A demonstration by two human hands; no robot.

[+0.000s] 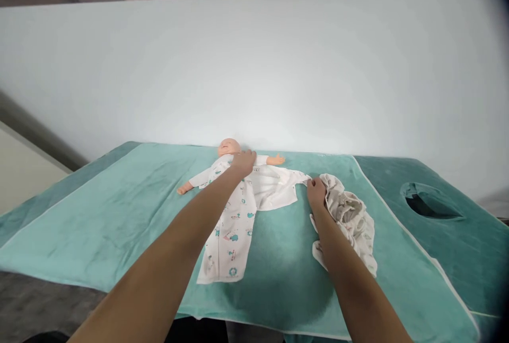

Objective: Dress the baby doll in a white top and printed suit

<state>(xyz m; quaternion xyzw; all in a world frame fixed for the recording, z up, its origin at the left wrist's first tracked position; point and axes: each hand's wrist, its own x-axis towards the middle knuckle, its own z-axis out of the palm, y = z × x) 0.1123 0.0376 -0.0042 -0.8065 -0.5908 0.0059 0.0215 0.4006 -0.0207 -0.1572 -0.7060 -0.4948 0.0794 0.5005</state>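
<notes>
A baby doll (pixel 229 146) lies on its back, dressed in white sleeves, its arms spread wide. Over its body lies a white printed baby romper (pixel 233 234), one side of it opened out to the right. My left hand (pixel 244 163) rests at the doll's chest and shoulder, fingers bent and close together; whatever is under them is hidden. At the right, my right hand (pixel 317 192) pinches the end of the romper's outstretched sleeve (pixel 297 176). Against that hand and forearm lies a crumpled cream printed cloth (pixel 353 216).
A light green cover (pixel 119 210) lies over a darker green padded table (pixel 449 247). The dark green part at the right has an oval opening (pixel 431 206). A white wall (pixel 254 78) stands directly behind the table.
</notes>
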